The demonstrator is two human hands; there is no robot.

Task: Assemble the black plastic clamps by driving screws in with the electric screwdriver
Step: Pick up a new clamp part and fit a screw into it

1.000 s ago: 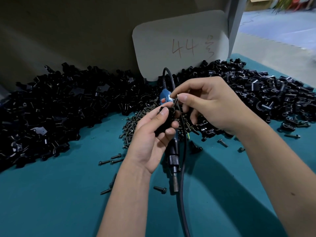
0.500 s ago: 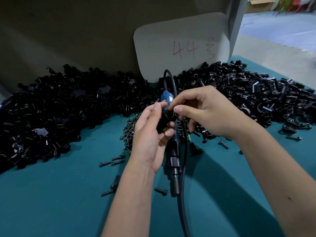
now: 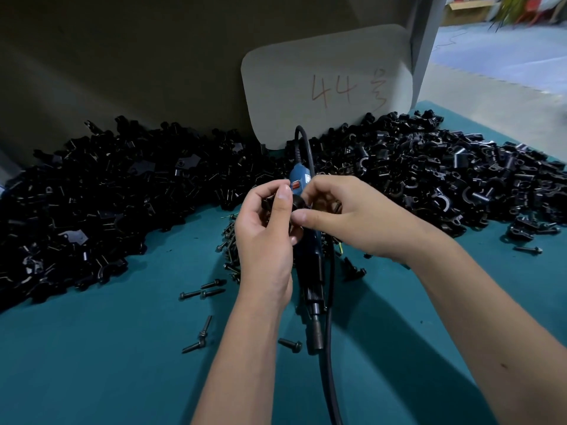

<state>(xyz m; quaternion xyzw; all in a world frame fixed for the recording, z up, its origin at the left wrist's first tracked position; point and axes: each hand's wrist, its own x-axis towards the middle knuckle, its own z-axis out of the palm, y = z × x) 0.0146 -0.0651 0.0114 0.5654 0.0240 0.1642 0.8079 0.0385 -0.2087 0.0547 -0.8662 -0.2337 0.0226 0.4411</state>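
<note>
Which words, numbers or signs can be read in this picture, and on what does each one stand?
"44", handwritten in reddish pen on the grey card that leans against the wall.
One handwritten character right of the "44", on the same card: too scrawled to read surely.
A small label with a red patch on the blue screwdriver: too small and blurred to read.
No other text is visible.

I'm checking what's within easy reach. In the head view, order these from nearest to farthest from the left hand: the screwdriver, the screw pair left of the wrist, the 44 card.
From the left hand:
1. Screwdriver, lying on the table just right of the hand, partly under it.
2. Screw pair, lower left of the hand.
3. 44 card, upright at the back.
</note>
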